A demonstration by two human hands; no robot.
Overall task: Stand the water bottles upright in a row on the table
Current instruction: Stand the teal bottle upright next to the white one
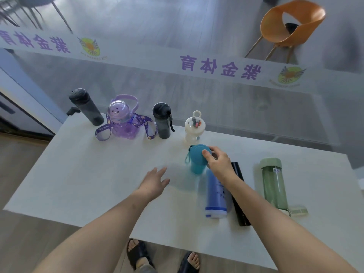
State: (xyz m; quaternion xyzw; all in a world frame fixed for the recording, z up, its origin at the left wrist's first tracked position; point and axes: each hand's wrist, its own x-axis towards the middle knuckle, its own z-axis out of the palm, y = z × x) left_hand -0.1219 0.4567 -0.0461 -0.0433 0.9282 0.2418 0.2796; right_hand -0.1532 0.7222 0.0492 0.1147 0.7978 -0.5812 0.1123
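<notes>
Several bottles stand upright in a row at the far edge of the white table: a dark grey one, a purple one with a strap, a second dark grey one and a white one. My right hand grips a teal bottle by its cap, upright and blurred by motion, just in front of the white one. My left hand hovers open over the table, left of the teal bottle. Lying flat at the right are a blue bottle, a slim black bottle and a green bottle.
A glass wall with purple lettering runs right behind the table's far edge. Beyond the glass stands an orange chair. My sandalled feet show below the near table edge. A small label lies by the green bottle's base.
</notes>
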